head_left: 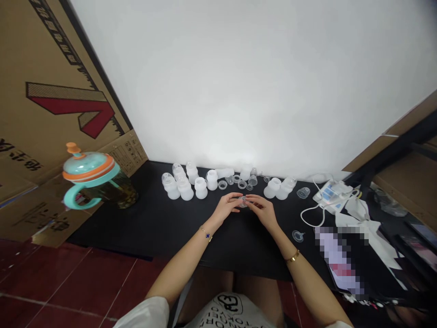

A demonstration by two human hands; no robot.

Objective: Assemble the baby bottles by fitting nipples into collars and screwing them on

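Our left hand [223,208] and right hand [265,212] pinch a clear part [243,204]; toward the surface's [164,232] back-left corner, four bottles [185,191] wear clear caps, two bottles [201,190] stand uncapped.

Six white bottles [185,189] left, two right, one jug [102,182], two bracelets [207,234]

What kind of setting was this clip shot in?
Probably a small home or workshop corner used for light handwork: a black table against a bare white wall, a large printed cardboard box beside it, and small white bottles grouped near loose clear parts.
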